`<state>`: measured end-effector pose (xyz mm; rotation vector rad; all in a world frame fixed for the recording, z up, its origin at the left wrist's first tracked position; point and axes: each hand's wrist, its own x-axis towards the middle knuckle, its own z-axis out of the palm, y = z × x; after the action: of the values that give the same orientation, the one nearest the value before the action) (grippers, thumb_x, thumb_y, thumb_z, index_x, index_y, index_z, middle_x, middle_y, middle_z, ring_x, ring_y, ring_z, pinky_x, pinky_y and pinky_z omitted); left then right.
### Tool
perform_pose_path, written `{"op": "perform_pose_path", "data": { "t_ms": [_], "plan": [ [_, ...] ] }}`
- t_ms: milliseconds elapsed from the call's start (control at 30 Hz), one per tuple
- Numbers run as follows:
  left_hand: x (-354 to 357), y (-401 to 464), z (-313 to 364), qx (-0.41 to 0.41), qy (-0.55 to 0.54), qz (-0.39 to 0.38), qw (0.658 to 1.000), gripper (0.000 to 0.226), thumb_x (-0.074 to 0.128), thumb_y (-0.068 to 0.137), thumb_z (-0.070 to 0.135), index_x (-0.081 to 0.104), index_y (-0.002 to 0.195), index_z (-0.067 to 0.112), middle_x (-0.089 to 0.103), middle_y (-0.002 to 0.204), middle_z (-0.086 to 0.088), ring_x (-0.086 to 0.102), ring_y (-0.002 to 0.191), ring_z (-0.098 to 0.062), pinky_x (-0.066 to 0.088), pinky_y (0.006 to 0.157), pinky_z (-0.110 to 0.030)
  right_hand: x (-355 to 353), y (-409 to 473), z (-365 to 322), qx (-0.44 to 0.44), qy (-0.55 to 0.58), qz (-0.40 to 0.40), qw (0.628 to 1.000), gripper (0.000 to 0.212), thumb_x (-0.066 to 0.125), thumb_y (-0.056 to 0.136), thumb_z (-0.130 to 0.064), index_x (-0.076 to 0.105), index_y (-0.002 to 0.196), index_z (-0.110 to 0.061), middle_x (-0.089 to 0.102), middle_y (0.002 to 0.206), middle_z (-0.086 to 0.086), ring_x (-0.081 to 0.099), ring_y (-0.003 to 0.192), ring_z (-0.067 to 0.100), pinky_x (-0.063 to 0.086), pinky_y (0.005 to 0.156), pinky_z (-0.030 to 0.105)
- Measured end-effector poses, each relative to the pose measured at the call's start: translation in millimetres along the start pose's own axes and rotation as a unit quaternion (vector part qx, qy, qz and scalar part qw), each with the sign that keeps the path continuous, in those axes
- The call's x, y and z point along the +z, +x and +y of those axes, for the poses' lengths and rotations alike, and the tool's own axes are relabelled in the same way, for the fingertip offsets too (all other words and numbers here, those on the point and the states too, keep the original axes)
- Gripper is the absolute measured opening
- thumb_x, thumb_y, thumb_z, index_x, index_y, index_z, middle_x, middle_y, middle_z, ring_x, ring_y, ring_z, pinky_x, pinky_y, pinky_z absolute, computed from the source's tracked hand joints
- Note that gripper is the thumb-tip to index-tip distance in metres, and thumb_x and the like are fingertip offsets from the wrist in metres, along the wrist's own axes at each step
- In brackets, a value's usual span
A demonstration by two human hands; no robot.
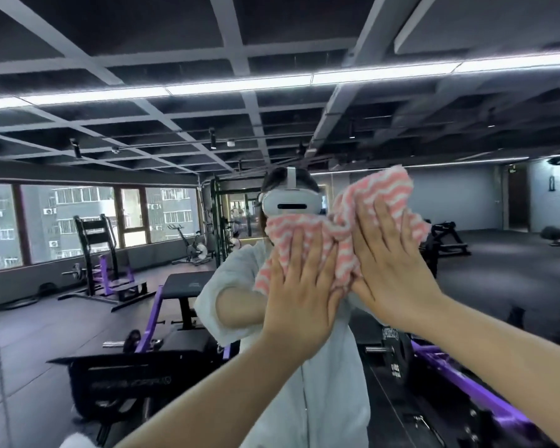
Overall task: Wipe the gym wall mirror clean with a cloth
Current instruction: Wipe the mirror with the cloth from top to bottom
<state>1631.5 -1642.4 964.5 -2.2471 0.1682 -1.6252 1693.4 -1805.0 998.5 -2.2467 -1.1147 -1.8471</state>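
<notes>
Mirror — bench lettering reversed, illegible

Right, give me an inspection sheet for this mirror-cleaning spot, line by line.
Surface: the wall mirror fills the view and reflects the gym; a vertical seam runs near its left edge.
Job's things: a pink and white striped cloth, bunched, held flat against the glass.
Clutter: nothing seen on the glass itself.
Hands: the left hand and right hand both press the cloth with straight fingers, side by side.
Cables: nothing seen.
Surroundings: all in reflection: a black and purple weight bench, an exercise bike, windows and ceiling light strips.
</notes>
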Motion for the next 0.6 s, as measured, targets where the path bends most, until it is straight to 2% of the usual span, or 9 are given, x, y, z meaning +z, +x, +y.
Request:
{"op": "perform_pose_path", "data": {
  "t_ms": [133, 200, 267, 367, 433, 467, 533, 600],
  "plan": [
    [0.9, -11.1, 16.2, -0.020, -0.022, -0.012, 0.999, 0.058, 0.006, 0.103, 0.042, -0.002, 0.152, 0.012, -0.009, 0.159, -0.009, -0.008, 0.146, -0.031, 0.006, 0.116, -0.049, 1.3, -29.0, -7.2, 0.026, 0.011, -0.034, 0.999, 0.070, 0.002, 0.100, -0.047, 0.001, 0.151, -0.001, -0.009, 0.159, 0.018, -0.001, 0.147, 0.039, 0.009, 0.114, 0.059],
    [-3.4, -2.6, 18.7, -0.056, -0.032, 0.002, 0.998, 0.057, 0.004, 0.103, 0.042, -0.003, 0.153, 0.014, -0.006, 0.160, -0.008, -0.008, 0.146, -0.030, 0.005, 0.116, -0.048, -0.5, -28.6, -8.0, 0.048, 0.020, -0.022, 0.998, 0.070, 0.002, 0.100, -0.048, 0.003, 0.152, 0.000, -0.001, 0.159, 0.021, -0.002, 0.146, 0.039, 0.007, 0.114, 0.057],
    [-10.0, 17.0, 17.2, -0.125, -0.049, 0.008, 0.991, 0.057, 0.005, 0.102, 0.044, -0.002, 0.153, 0.020, 0.004, 0.160, -0.010, -0.008, 0.146, -0.029, 0.007, 0.113, -0.050, -2.0, -14.3, -5.0, 0.093, 0.026, -0.004, 0.995, 0.069, 0.003, 0.101, -0.049, 0.005, 0.151, -0.001, 0.006, 0.158, 0.018, -0.011, 0.147, 0.034, 0.005, 0.114, 0.055],
    [-14.4, 54.3, 5.2, -0.179, -0.044, 0.010, 0.983, 0.058, 0.005, 0.100, 0.047, 0.007, 0.152, 0.021, 0.010, 0.158, -0.011, -0.010, 0.146, -0.029, 0.015, 0.107, -0.053, -1.8, 17.4, 7.7, 0.144, 0.035, 0.014, 0.989, 0.066, 0.001, 0.100, -0.051, 0.001, 0.153, -0.010, 0.002, 0.159, 0.016, -0.009, 0.146, 0.037, 0.005, 0.110, 0.062],
    [-14.4, 80.3, -7.2, -0.171, -0.024, 0.028, 0.985, 0.058, 0.008, 0.100, 0.047, 0.010, 0.151, 0.020, 0.013, 0.157, -0.012, -0.011, 0.146, -0.029, 0.020, 0.106, -0.054, 0.3, 36.8, 18.8, 0.140, 0.031, 0.039, 0.989, 0.062, 0.001, 0.100, -0.050, -0.004, 0.154, -0.021, -0.002, 0.160, 0.015, -0.007, 0.146, 0.040, 0.003, 0.107, 0.064],
    [-16.3, 93.8, -13.1, -0.161, -0.016, 0.041, 0.986, 0.058, 0.014, 0.100, 0.046, 0.012, 0.150, 0.019, 0.016, 0.156, -0.013, -0.008, 0.146, -0.030, 0.020, 0.106, -0.053, 1.0, 46.9, 24.5, 0.136, 0.024, 0.060, 0.989, 0.059, 0.001, 0.100, -0.050, -0.004, 0.154, -0.026, 0.002, 0.160, 0.015, -0.009, 0.146, 0.038, 0.003, 0.106, 0.064],
    [-21.2, 117.8, -23.5, -0.134, -0.004, 0.060, 0.989, 0.062, 0.028, 0.095, 0.044, 0.019, 0.149, 0.016, 0.024, 0.154, -0.016, 0.006, 0.145, -0.035, 0.019, 0.107, -0.052, -1.1, 66.4, 34.8, 0.128, 0.016, 0.097, 0.987, 0.057, 0.003, 0.100, -0.049, -0.002, 0.154, -0.030, 0.010, 0.158, 0.014, -0.012, 0.146, 0.033, 0.005, 0.106, 0.062],
    [-28.6, 141.8, -31.8, -0.108, 0.018, 0.061, 0.992, 0.063, 0.031, 0.093, 0.044, 0.021, 0.147, 0.013, 0.029, 0.151, -0.017, 0.020, 0.141, -0.041, 0.023, 0.111, -0.055, -6.4, 86.6, 46.6, 0.112, 0.005, 0.120, 0.986, 0.058, 0.009, 0.101, -0.048, -0.003, 0.154, -0.028, 0.010, 0.158, 0.009, -0.014, 0.146, 0.030, 0.006, 0.108, 0.059]
  ]
}}
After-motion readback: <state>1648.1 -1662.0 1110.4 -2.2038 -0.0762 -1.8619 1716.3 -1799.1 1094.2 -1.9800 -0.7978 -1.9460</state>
